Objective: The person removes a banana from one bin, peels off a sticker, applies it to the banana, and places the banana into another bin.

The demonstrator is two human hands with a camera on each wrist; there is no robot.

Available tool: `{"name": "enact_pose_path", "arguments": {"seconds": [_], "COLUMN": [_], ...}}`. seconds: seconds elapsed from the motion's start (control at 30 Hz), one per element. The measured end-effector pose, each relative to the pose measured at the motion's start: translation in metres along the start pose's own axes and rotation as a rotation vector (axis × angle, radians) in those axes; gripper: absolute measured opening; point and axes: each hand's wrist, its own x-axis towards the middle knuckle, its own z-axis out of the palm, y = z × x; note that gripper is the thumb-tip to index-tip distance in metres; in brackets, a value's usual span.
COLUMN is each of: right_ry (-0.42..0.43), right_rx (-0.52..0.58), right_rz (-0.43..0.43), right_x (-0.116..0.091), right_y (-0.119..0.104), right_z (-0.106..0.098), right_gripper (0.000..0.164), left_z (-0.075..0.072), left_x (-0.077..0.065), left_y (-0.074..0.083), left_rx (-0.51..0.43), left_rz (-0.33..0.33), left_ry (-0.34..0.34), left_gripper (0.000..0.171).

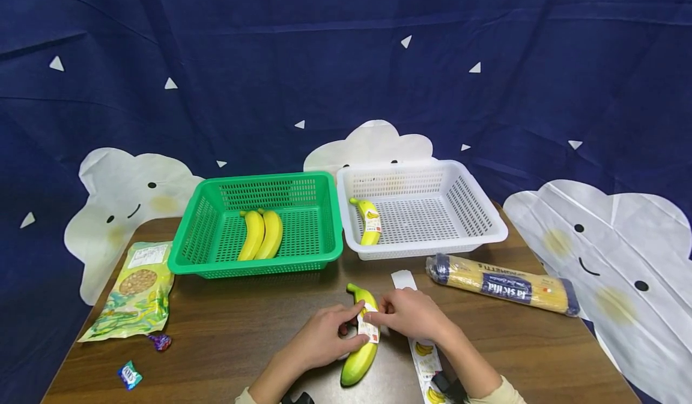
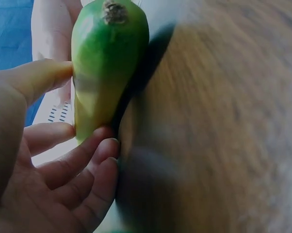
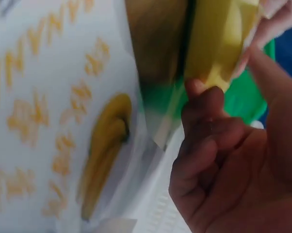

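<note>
On the table lies a yellow banana [image 1: 358, 365] with a green tip, and a white printed label [image 1: 369, 330] sits along its upper side. My left hand [image 1: 324, 335] holds the banana from the left, thumb and index finger at the label's edge. In the left wrist view its other fingers touch the banana [image 2: 112, 43] lower down. From the right, my right hand [image 1: 413, 314] grips the banana, its thumb on the label and its fingers curled against the side. Under the right forearm runs a strip of banana labels [image 1: 427, 365], partly covered.
Behind, a green basket [image 1: 254, 269] holds two bananas [image 1: 261, 236]. Beside it a white basket [image 1: 427, 248] holds one labelled banana [image 1: 370, 221]. A spaghetti pack [image 1: 503, 284] lies right; a yellow-green food bag [image 1: 132, 293] and two small wrapped sweets [image 1: 130, 375] lie left.
</note>
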Motion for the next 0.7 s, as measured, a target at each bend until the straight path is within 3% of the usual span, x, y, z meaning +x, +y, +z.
{"name": "enact_pose_path", "arguments": {"seconds": [0.1, 0.3, 0.47, 0.6, 0.7], "right_ry": [0.0, -0.091, -0.139, -0.172, -0.143], "right_rx": [0.024, 0.096, 0.141, 0.13, 0.088], "right_rz": [0.011, -0.013, -0.025, -0.031, -0.031], "right_x": [0.0015, 0.0001, -0.002, -0.0036, -0.0041], "right_y": [-0.0022, 0.0, 0.002, 0.0038, 0.0026], "right_z": [-0.0001, -0.0049, -0.0071, -0.0075, -0.0053], "right_gripper": [0.043, 0.037, 0.041, 0.047, 0.044], "left_z": [0.0002, -0.0022, -0.0029, -0.0023, -0.0009], "left_x": [0.0007, 0.001, 0.0011, 0.0012, 0.0004], "left_y": [-0.0007, 0.0, 0.0005, 0.0009, 0.0013], "left_rx": [0.003, 0.007, -0.009, -0.01, 0.022], "left_rz": [-0.016, -0.038, -0.04, -0.035, -0.032], "left_ry": [-0.011, -0.026, -0.034, -0.039, -0.035], "left_gripper": [0.066, 0.066, 0.067, 0.068, 0.068]}}
